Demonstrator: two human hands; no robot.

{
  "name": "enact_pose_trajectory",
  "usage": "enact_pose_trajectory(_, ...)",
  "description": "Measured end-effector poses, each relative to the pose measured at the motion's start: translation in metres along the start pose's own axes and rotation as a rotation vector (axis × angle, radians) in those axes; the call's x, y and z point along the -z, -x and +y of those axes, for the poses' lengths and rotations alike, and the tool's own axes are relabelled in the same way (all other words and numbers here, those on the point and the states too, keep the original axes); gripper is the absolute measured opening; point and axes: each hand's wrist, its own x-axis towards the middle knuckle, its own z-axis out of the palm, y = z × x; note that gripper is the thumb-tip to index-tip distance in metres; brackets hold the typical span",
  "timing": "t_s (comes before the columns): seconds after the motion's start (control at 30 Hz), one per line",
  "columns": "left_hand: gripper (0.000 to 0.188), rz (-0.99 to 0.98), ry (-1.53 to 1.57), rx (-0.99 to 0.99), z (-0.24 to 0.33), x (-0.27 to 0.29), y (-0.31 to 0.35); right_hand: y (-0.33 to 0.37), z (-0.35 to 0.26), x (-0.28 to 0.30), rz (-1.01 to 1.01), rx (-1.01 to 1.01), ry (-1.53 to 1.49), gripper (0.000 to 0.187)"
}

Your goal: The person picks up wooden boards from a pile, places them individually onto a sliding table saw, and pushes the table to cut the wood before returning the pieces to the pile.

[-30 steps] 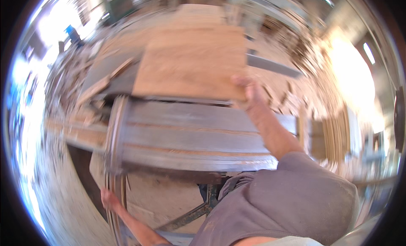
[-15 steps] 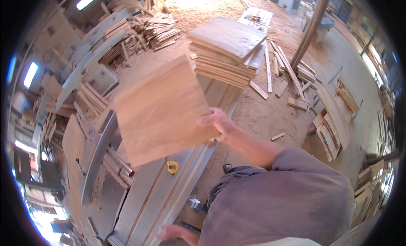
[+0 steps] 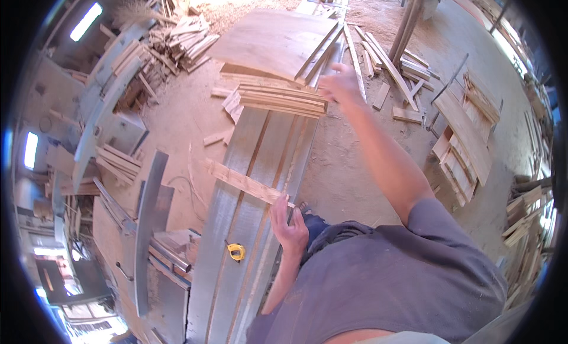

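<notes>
My left hand is at the near end of a narrow wooden strip, its fingers closed on that end. The strip reaches across the grey metal machine table and past its left edge. My right hand, slightly blurred, is stretched forward beside the right corner of a stack of boards, with fingers apart and nothing in them. On the stack a wide, pale square board lies on top, with narrow pieces along its right edge.
A yellow tape measure lies on the metal table, nearer to me than the strip. Loose offcuts and a wooden post are to the right. Further right stands a pile of boards. Scrap wood and a curved metal guard are at left.
The square board that my right hand held is out of that hand; the hand has moved forward to the stack. My left hand has come up from the lower edge to the wooden strip.
</notes>
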Motion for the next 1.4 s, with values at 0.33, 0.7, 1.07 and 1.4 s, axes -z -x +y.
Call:
enact_pose_trajectory(0.33, 0.084, -0.02, 0.022, -0.031, 0.002, -0.083, -0.227, -0.014, 0.176, 0.115, -0.099, -0.338, 0.042, 0.031)
enact_pose_trajectory(0.7, 0.089, 0.124, -0.046, 0.157, 0.043, -0.193, -0.287, 0.123, 0.395, 0.362, 0.195, -0.83, 0.092, 0.036)
enact_pose_trajectory(1.07, 0.072, -0.016, -0.166, 0.05, 0.094, -0.207, -0.186, 0.122, 0.4, 0.44, 0.23, -0.809, 0.038, 0.041)
enact_pose_trajectory(1.4, 0.073, -1.153, -0.11, 1.382, -0.093, -0.192, 0.062, 0.256, 0.41, 0.505, 0.448, -1.099, 0.147, 0.046)
